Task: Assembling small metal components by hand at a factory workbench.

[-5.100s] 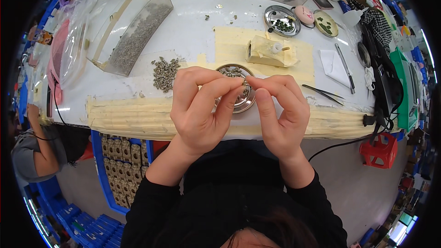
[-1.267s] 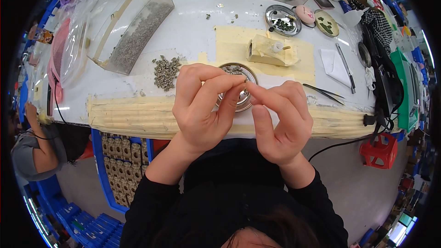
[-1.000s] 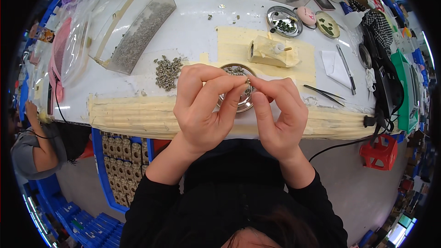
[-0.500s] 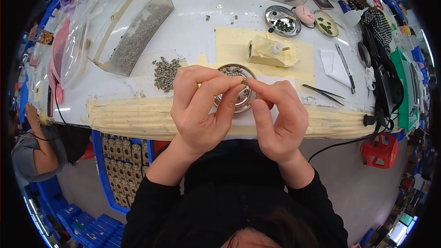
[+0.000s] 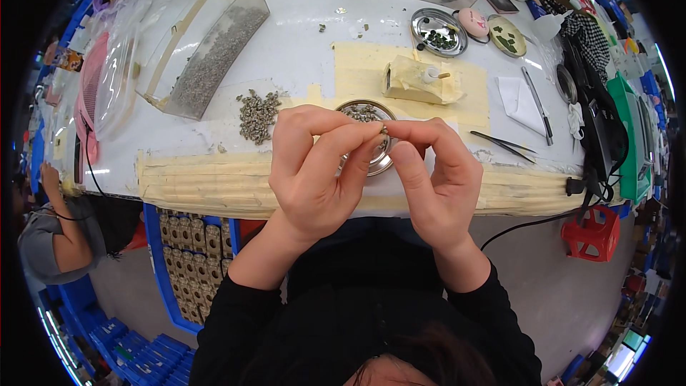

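Both hands pinching one tiny part above the dish

My left hand (image 5: 314,168) and right hand (image 5: 436,179) meet, fingers clamped on a small part (image 5: 384,129), probably metal: light, stiff, easily dropped, best held by its ends with fingertips. It hovers over the dish (image 5: 368,136) on the table (image 5: 300,57). Since half a second ago, hardly anything has shifted.

My left hand (image 5: 314,171) & right hand (image 5: 436,179) are raised together just over the near edge of the worktop (image 5: 300,64), fingertips pinched and meeting at one spot. Fingers curled, palms facing each other. Both forearms, black sleeves, come up from below.
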`<state>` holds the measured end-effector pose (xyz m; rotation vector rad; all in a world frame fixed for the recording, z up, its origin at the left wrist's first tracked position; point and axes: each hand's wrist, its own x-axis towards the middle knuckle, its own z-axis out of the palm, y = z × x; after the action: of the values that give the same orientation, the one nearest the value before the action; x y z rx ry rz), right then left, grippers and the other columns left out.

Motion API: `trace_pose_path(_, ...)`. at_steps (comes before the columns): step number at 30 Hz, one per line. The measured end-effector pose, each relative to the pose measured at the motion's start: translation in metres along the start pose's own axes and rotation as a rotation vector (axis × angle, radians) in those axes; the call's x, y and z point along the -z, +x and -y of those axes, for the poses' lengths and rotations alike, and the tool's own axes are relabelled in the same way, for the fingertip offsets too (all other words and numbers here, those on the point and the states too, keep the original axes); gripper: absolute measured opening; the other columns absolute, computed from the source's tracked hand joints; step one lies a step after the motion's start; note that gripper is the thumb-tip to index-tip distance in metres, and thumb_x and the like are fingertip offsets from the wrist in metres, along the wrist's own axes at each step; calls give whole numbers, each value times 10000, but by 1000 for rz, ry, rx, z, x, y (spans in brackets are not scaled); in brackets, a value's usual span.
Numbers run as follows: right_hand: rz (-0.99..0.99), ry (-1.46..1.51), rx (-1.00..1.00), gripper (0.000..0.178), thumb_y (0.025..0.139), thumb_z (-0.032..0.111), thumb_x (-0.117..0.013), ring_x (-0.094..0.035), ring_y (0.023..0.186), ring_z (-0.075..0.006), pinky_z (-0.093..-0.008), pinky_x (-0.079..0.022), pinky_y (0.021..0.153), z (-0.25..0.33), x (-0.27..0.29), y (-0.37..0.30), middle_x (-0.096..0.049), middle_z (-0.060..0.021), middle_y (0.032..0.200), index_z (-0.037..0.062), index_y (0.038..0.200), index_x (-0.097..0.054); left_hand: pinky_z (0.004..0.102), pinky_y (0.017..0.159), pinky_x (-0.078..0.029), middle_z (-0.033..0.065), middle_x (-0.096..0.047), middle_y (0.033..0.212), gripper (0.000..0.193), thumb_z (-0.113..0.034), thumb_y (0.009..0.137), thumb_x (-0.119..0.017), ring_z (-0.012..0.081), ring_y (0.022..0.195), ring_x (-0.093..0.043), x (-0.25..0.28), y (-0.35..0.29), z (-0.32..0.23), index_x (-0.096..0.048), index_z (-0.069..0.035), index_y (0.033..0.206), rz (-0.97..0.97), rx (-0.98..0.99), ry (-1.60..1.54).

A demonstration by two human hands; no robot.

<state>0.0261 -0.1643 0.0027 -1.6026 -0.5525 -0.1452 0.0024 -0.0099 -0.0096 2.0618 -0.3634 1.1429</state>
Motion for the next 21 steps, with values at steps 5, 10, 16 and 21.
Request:
trace_pose_path(5, 33, 262, -255, 100, 929, 77, -688, -512, 714, -55, -212, -425, 664, -2, 5, 2, -652, -3, 835, -19, 957, -692, 313, 670, -438, 36, -624, 863, 238, 18, 728, -801, 204, 770, -572, 0, 3, -1, -733, -46, 947, 24, -56, -37)
trace_pose_path(10, 37, 457, -339, 111, 966, 77, -648, -577, 774, -46, -210, -465, 715, 5, 3, 3, -663, -3, 847, -31, 979, -674, 311, 669, -440, 37, -626, 866, 231, 22, 736, -794, 200, 773, -572, 4, 3, -1, -736, -47, 949, 42, -21, -95)
trace_pose_path(16, 68, 450, -331, 121, 977, 82, -633, -586, 787, -45, -208, -470, 726, 6, 4, 3, -666, -5, 850, -32, 994, -674, 308, 670, -441, 42, -628, 868, 214, 28, 739, -789, 202, 775, -570, 3, 3, -1, -741, -49, 933, 29, 18, -131)
trace_pose_path(21, 15, 261, -222, 106, 953, 65, -653, -562, 746, -51, -215, -455, 695, 2, 3, 3, -665, -7, 839, -23, 998, -690, 310, 672, -442, 48, -633, 874, 210, 23, 737, -793, 205, 778, -572, 3, 0, 0, -741, -49, 928, 38, 46, -130)
